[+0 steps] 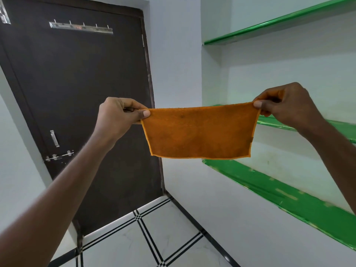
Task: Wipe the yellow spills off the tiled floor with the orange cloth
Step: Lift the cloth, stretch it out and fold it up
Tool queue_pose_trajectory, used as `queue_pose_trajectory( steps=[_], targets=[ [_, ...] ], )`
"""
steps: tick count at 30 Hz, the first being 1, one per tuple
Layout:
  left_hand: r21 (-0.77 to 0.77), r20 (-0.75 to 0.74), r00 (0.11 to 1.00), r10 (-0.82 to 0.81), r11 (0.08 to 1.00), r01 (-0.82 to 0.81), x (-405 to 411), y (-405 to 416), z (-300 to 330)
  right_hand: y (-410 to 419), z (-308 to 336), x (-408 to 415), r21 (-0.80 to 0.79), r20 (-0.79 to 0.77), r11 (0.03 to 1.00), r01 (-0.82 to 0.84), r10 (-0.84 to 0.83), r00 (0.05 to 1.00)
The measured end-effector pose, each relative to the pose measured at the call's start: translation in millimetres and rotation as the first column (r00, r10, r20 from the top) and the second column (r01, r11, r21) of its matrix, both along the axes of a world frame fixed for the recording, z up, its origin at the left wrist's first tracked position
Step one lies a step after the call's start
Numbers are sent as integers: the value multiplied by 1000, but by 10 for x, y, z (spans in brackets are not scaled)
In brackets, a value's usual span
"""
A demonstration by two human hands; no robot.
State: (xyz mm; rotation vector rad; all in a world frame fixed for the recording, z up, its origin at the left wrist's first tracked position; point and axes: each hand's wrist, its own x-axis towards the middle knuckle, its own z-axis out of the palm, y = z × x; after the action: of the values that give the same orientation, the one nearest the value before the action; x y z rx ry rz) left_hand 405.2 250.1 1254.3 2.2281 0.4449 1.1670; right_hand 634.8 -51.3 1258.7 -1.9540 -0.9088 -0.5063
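The orange cloth (200, 132) hangs stretched flat in the air at chest height, in front of me. My left hand (119, 114) pinches its upper left corner between thumb and fingers. My right hand (285, 105) pinches its upper right corner the same way. Both arms are held out. Far below, the white tiled floor (169, 228) with black line patterns shows at the bottom of the view. No yellow spill is visible on the part of the floor in view.
A dark brown shut door (81, 93) with a hook rail (81, 27) and a bolt stands at the left. Green wall shelves (289, 199) are set into the white wall at the right, one above another.
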Motion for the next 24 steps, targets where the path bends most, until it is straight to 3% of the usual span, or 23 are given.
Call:
queue_pose_trajectory(
  steps=[8, 10, 12, 15, 20, 24],
  targets=[
    [-23, 11, 999, -51, 998, 51, -260, -68, 39, -71, -23, -71, 11, 17, 998, -56, 56, 998],
    [-214, -79, 980, -184, 963, 164, -189, 54, -126, 66, -177, 30, 77, -187, 989, -129, 141, 972],
    [-457, -113, 941, -319, 858, 235, -61, 188, -386, 253, -444, 112, 141, -413, 982, -124, 172, 894],
    [-597, -111, 946, -306, 781, 182, 154, 296, -728, 469, -824, 57, 72, -509, 995, -74, 101, 855],
    [-593, -68, 954, -291, 781, 196, 441, 210, -879, 858, -1001, -397, 131, -565, 989, -71, 133, 815],
    [-564, -33, 894, -446, 747, 351, 574, -150, -900, 1179, -1011, -900, 316, -672, 946, -72, 277, 686]
  ],
)
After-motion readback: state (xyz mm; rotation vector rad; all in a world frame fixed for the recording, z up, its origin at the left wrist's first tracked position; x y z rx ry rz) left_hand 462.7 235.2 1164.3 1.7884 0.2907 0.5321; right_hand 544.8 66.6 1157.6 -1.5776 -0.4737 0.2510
